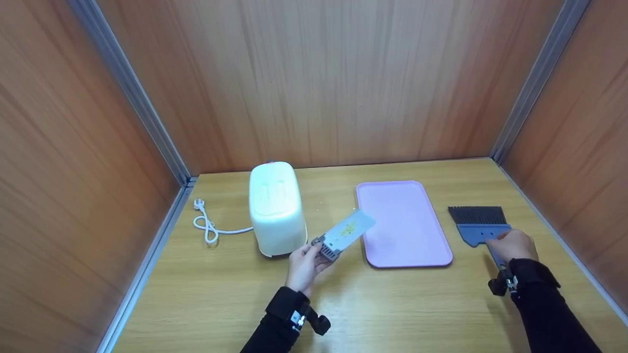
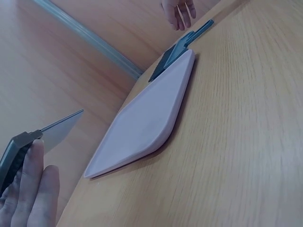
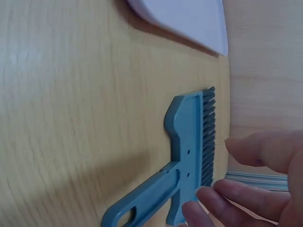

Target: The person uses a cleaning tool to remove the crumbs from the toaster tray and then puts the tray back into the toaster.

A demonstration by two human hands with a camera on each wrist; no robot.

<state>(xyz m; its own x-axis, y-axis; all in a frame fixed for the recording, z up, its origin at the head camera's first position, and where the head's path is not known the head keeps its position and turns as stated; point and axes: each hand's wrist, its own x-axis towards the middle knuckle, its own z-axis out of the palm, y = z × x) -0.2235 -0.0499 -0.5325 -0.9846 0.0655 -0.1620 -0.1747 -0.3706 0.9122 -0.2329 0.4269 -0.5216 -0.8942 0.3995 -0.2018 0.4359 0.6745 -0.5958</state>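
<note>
My left hand (image 1: 305,264) pinches the slotted end of a grey crumb tray (image 1: 346,231), thumb on top and fingers beneath. Yellowish crumbs lie on its flat plate, which is raised off the table and overlaps the pink tray's left edge in the head view. On the right, a blue brush (image 3: 187,137) with dark bristles lies flat on the table. My right hand (image 1: 512,246) hovers above it, fingers loosely bent and holding nothing; the left wrist view shows a gap between the right hand (image 2: 179,12) and the brush.
A white toaster (image 1: 277,211) stands left of centre, its cord and plug (image 1: 208,226) lying to its left. The pink tray (image 1: 402,223) rests on the table between toaster and brush. Wooden panels (image 1: 338,83) enclose the back and both sides.
</note>
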